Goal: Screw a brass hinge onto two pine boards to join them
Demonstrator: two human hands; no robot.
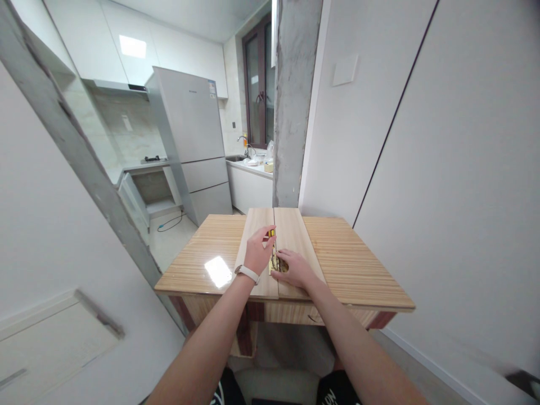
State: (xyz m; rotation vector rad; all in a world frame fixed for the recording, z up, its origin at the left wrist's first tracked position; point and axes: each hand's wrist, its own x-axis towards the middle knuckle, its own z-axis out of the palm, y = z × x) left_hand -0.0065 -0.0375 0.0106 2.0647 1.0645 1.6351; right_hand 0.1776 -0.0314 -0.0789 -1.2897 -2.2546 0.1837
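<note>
Two pale wooden boards, a left board [258, 225] and a right board [297, 228], lie side by side on the table with a narrow seam between them. A gold-coloured hinge [273, 269] lies across the seam near the front. My left hand [256, 248], with a white-strapped watch on the wrist, is closed around the yellow-and-black handle of a screwdriver [272, 232], held upright with its shaft down toward the hinge. My right hand [297, 270] rests over the hinge's right side, fingers bent and pressed at it near the shaft. The screwdriver's tip and any screw are too small to make out.
The wood-grain table [354, 259] has a drawer [295, 313] under its front edge. Beyond it stand a grey fridge [189, 124], a sink counter [251, 180] and a concrete pillar [295, 112]. A white wall [422, 169] rises close on the right.
</note>
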